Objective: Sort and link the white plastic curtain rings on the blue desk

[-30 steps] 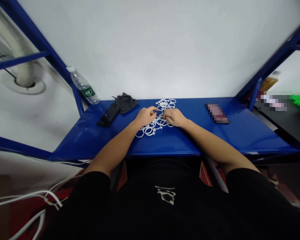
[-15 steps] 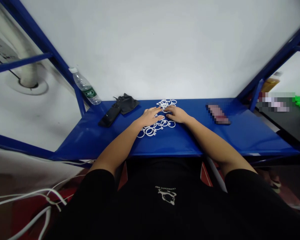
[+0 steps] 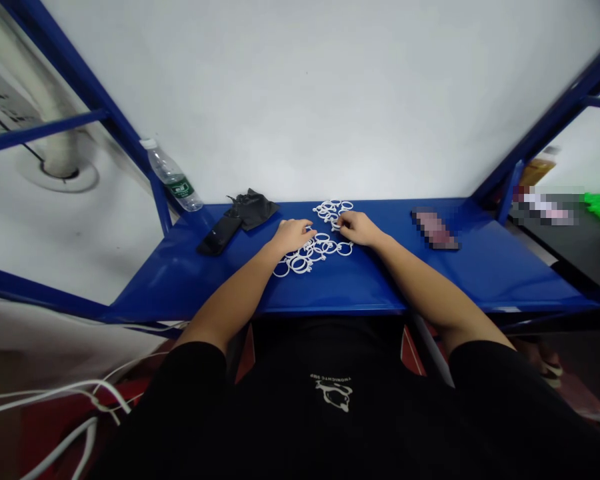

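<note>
A heap of several white plastic rings (image 3: pixel 316 250) lies on the blue table (image 3: pixel 330 287), stretching from near the wall toward me. My left hand (image 3: pixel 293 235) rests at the left side of the heap with its fingers curled, touching the rings. My right hand (image 3: pixel 359 228) is at the far right side of the heap, fingers pinched on a white ring (image 3: pixel 336 224). What the left fingers hold, if anything, is too small to make out.
A black phone (image 3: pixel 219 234) and a black crumpled cloth (image 3: pixel 253 206) lie left of the rings. A water bottle (image 3: pixel 173 177) leans at the back left by the blue frame post. A blurred flat object (image 3: pixel 435 229) lies on the right. White cables (image 3: pixel 65 400) hang below left.
Both hands moved from the middle of the heap toward the wall, then drew apart; the left hand pulled back left and curled, and the right hand now pinches at the far rings.
</note>
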Available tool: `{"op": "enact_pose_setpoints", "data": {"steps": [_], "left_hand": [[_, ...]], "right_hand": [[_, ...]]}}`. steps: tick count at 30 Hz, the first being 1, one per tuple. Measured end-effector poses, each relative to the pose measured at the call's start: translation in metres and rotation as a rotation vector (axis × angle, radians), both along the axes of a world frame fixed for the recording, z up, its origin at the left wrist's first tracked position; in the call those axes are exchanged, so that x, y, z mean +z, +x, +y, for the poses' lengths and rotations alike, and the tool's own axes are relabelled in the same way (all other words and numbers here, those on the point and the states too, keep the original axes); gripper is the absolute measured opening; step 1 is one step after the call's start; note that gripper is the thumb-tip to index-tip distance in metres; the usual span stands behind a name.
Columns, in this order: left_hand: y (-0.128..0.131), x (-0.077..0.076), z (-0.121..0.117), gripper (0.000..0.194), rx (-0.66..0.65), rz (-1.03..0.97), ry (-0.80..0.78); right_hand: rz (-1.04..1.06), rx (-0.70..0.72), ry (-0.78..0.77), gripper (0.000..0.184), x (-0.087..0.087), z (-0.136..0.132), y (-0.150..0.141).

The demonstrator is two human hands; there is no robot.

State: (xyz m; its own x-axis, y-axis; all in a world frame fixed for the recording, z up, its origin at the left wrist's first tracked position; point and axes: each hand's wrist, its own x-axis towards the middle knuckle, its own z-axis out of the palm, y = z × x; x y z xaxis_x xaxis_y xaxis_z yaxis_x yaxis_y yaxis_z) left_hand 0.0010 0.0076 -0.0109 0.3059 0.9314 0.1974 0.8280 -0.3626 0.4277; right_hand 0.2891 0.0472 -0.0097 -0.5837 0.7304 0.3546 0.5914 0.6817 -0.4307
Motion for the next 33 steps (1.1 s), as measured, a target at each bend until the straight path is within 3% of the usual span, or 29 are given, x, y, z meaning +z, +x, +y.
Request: {"op": "enact_pose_setpoints", "data": {"steps": [5, 9, 13, 17, 24, 29, 33], "left_hand": [[-0.001, -0.002, 0.002, 0.038, 0.061, 0.024, -0.011], [0.005, 0.011, -0.009, 0.031, 0.118, 0.122, -0.098], [0.010, 0.022, -0.018, 0.023, 0.141, 0.120, -0.082], [0.009, 0.021, -0.018, 0.021, 0.103, 0.089, -0.040], [0.004, 0.006, -0.012, 0.023, 0.017, 0.089, 0.037], [0.004, 0.000, -0.009, 0.023, 0.044, -0.076, 0.143], [0.006, 0.003, -0.009, 0.019, 0.086, -0.116, 0.185]], "right_hand": [[0.020, -0.153, 0.001, 0.033, 0.005, -0.007, 0.000], [-0.055, -0.293, 0.039, 0.044, 0.007, -0.007, 0.002], [0.000, -0.305, 0.072, 0.053, 0.006, -0.006, 0.003], [0.050, -0.306, 0.108, 0.049, 0.002, -0.004, 0.003], [0.215, -0.310, 0.139, 0.027, -0.003, 0.000, 0.003], [0.308, -0.288, 0.116, 0.047, -0.005, 0.002, 0.005], [0.286, -0.255, 0.118, 0.034, -0.004, 0.002, 0.004]]}}
